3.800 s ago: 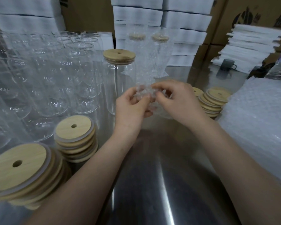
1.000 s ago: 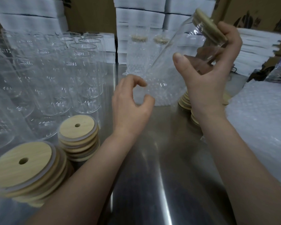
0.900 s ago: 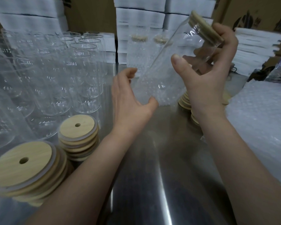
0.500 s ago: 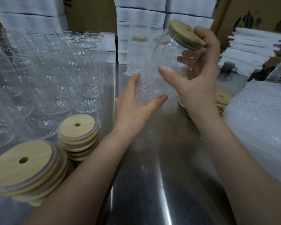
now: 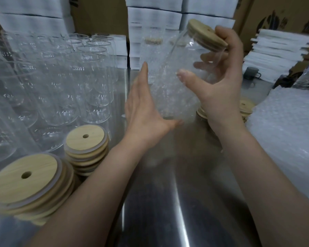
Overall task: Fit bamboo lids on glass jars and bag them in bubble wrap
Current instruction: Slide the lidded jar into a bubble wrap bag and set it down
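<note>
A glass jar (image 5: pixel 189 56) capped with a bamboo lid (image 5: pixel 206 35) is held tilted in the air, lid up to the right. Its lower half sits inside a bubble wrap bag (image 5: pixel 169 97). My right hand (image 5: pixel 221 81) grips the jar near its top, thumb on the near side, fingers behind the glass. My left hand (image 5: pixel 143 111) lies flat with straight fingers against the bag's left side, thumb under its bottom.
Rows of bare glass jars (image 5: pixel 64 82) fill the left of the steel table (image 5: pixel 168 202). Bamboo lid stacks stand at front left (image 5: pixel 27 182), beside them (image 5: pixel 86 150) and behind my right wrist (image 5: pixel 246 107). A bubble wrap pile (image 5: pixel 289 136) lies right. Two bagged jars (image 5: pixel 153 50) and white boxes stand behind.
My right hand lifted the lidded jar and lowered its base into the bag. My left hand opened from a curl and flattened against the bag, now cupping its bottom.
</note>
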{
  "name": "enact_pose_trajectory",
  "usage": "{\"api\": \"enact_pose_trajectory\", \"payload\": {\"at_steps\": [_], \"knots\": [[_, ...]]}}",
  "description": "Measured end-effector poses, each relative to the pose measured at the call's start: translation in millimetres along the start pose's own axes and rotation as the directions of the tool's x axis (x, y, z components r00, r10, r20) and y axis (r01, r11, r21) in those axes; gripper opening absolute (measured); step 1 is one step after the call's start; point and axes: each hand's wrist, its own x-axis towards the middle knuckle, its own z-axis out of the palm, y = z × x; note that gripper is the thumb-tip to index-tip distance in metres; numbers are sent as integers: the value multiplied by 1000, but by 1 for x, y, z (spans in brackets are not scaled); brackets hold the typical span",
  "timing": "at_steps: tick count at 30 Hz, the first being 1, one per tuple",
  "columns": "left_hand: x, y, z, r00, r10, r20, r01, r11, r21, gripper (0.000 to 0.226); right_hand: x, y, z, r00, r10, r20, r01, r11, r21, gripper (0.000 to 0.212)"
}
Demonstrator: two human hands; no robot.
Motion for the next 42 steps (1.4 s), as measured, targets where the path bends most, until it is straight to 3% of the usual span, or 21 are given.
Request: {"api": "enact_pose_trajectory", "payload": {"at_steps": [2, 4, 6, 8, 12, 20, 30, 37, 42], "knots": [[1, -4, 0, 995, -80, 58, 73, 990, 118, 141, 1, 0, -2, 1000, -12, -20, 12, 1000, -1, 75], [3, -8, 1, 984, -138, 109, 118, 978, 170, 126, 1, -1, -2, 1000, -22, -19, 22, 1000, -10, 74], [5, -8, 0, 984, -137, 118, 123, 986, 115, 95, 1, -1, 0, 999, -36, -1, 36, 999, -20, 75], [3, -7, 1, 990, -122, 76, 122, 992, 13, 78, 1, -2, 1, 998, -55, 20, 55, 998, -32, 74], [-1, -8, 5, 991, -124, 53, 131, 979, -159, 85, 2, -5, 2, 996, -76, 35, 78, 996, -47, 72], [1, -7, 7, 993, -113, 24, 112, 898, -425, 71, -4, -5, 8, 993, -2, 120, 13, 995, -94, 68], [0, -1, 3, 996, -89, 22, 85, 798, -596, 64, -7, -6, 13, 968, 139, 211, -122, 988, -90, 58], [1, -2, 1, 996, -89, 19, 81, 772, -630, 65, -4, -5, 12, 962, 193, 191, -168, 976, -138, 27], [0, -4, -1, 995, -96, 30, 92, 751, -654, 60, -2, -9, 13, 952, 235, 198, -222, 971, -85, 31]]}}
